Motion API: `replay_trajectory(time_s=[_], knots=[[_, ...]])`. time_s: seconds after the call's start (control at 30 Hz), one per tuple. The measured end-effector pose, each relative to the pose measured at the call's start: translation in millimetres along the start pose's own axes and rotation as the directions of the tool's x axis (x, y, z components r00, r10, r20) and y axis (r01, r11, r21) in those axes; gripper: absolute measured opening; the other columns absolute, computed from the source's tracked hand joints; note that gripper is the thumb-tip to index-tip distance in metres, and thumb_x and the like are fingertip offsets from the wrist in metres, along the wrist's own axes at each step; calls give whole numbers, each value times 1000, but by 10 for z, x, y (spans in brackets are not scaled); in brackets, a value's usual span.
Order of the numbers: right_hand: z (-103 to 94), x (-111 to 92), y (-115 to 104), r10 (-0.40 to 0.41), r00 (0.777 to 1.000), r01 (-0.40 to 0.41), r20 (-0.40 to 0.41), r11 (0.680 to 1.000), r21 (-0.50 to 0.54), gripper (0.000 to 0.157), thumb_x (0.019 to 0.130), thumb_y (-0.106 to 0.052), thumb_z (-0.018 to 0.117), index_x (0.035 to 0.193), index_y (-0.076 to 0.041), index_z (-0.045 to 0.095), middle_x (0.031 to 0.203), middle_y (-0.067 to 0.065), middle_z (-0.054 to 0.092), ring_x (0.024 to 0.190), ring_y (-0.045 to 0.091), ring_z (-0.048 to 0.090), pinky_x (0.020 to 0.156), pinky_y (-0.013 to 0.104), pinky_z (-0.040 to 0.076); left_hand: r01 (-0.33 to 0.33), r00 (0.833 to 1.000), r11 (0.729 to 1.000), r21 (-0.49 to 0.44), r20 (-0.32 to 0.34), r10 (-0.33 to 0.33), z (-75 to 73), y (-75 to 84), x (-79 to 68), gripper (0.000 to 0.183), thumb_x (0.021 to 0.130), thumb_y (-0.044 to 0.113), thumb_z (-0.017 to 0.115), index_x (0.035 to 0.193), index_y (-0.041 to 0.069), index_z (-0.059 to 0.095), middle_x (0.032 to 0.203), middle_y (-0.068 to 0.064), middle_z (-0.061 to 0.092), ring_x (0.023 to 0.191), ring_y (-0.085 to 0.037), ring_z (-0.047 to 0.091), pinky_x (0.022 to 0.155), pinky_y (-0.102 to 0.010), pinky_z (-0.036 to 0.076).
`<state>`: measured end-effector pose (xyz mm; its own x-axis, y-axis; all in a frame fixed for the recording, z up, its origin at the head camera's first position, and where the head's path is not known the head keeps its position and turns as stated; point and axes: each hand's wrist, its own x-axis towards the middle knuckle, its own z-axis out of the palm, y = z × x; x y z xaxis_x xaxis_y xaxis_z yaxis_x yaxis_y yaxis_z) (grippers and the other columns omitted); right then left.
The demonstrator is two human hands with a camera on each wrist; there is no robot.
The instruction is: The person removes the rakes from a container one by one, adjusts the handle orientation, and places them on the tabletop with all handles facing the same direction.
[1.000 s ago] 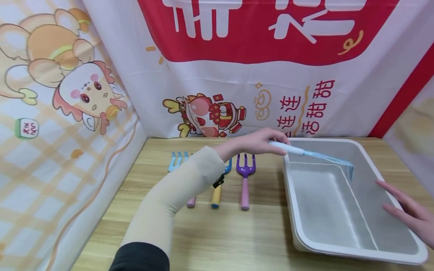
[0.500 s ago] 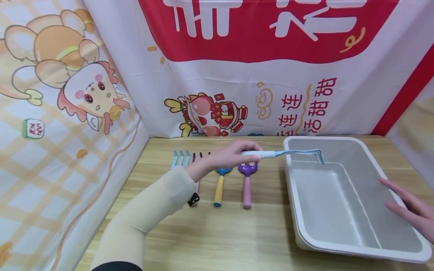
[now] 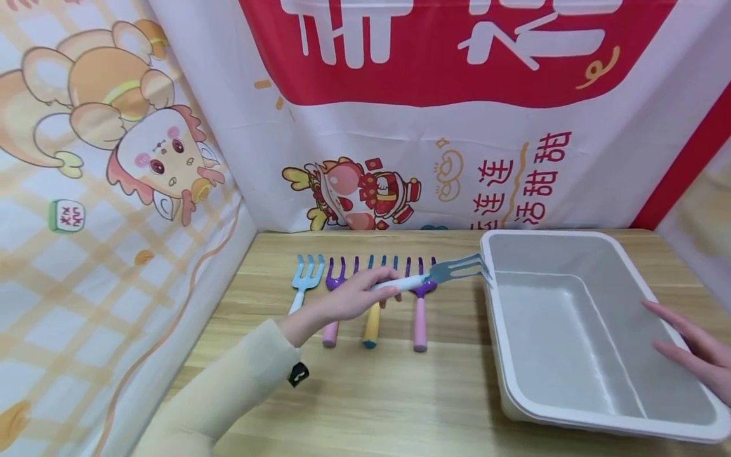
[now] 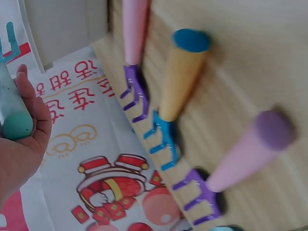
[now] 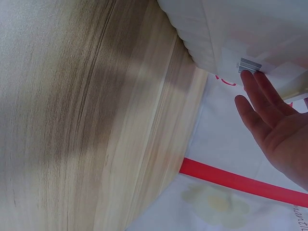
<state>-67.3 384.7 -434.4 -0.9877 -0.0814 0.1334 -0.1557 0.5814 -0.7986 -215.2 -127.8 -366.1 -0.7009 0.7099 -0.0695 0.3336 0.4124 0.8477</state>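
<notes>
My left hand grips the pale handle of a light blue hand fork, held over the row of tools. Its bent tines overlap the left rim of a grey plastic tub. Beneath and around that hand lie a light blue hand fork, a purple one with a pink handle, a blue one with a yellow handle, and another purple one with a pink handle. Fingers extended, my right hand rests against the tub's outer right side, near a barcode label.
The tub stands on the right part of the wooden table. Printed cloth hangs behind and along the left side, meeting the table's edges. A black clip hangs at the left sleeve.
The left hand has moved left and down, carrying the light blue hand fork from over the tub back to the tools, and the fork has turned. The right hand stays at the tub.
</notes>
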Motion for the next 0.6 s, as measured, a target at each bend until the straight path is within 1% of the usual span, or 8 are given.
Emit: replay_trajectory(time_s=[0.13,0.3,0.33,0.37,0.4,0.53,0.57,0.6], knots=[[-8,10,21,-26,1000,26,-9,999,47,73,95,9,49,152,-33,30,120,-38,36,93,-17,46,61,14,47,34,999,999,-29,-40,-35,-1,-68,-194,25,104,27,46,120,10,56,104,-4,65,84,-22,57,74,-36,44],[-13,19,1,26,1000,-26,-5,999,-29,72,98,1,51,152,-39,25,124,-38,28,94,-25,36,65,8,42,44,995,993,-108,-80,-53,-5,-182,-388,24,105,23,43,119,7,53,100,-11,61,78,-22,51,68,-28,42],[-16,24,-9,42,999,-42,2,997,-57,72,99,-1,51,152,-42,23,135,-34,26,93,-27,33,65,7,40,49,994,992,-118,-89,-59,-4,-202,-422,24,105,24,42,119,7,52,98,-12,60,75,-21,49,65,-27,41],[-16,25,-11,44,999,-44,0,997,-69,72,99,-2,51,152,-41,22,136,-34,26,94,-27,32,65,6,40,52,993,991,-121,-97,-64,-3,-218,-454,25,105,24,42,119,6,52,96,-12,58,74,-21,48,64,-26,41],[-20,31,-18,51,999,-51,5,995,-82,72,99,-3,51,152,-42,21,146,-25,24,93,-28,31,65,6,40,59,991,991,-121,-109,-72,-1,-231,-486,25,105,24,43,119,6,52,95,-13,57,72,-21,47,62,-25,40],[-38,36,-7,50,999,-49,13,995,-84,72,99,-4,51,152,-42,20,144,-24,28,93,-26,33,65,8,40,72,980,991,-114,-174,-92,16,-281,-604,28,102,25,51,124,8,49,92,-13,56,68,-21,47,55,-23,40],[-39,31,9,41,999,-40,13,996,-75,72,99,-3,51,153,-40,21,134,-33,28,94,-26,34,65,8,41,79,977,989,-122,-188,-101,23,-295,-631,29,101,25,53,124,9,49,92,-14,56,66,-21,47,53,-22,40],[-43,30,24,40,999,-39,13,996,-83,72,99,-4,51,153,-40,21,133,-34,28,94,-26,34,66,7,40,87,973,987,-135,-202,-114,30,-314,-656,30,100,26,56,125,11,48,91,-13,56,65,-20,47,52,-21,41]])
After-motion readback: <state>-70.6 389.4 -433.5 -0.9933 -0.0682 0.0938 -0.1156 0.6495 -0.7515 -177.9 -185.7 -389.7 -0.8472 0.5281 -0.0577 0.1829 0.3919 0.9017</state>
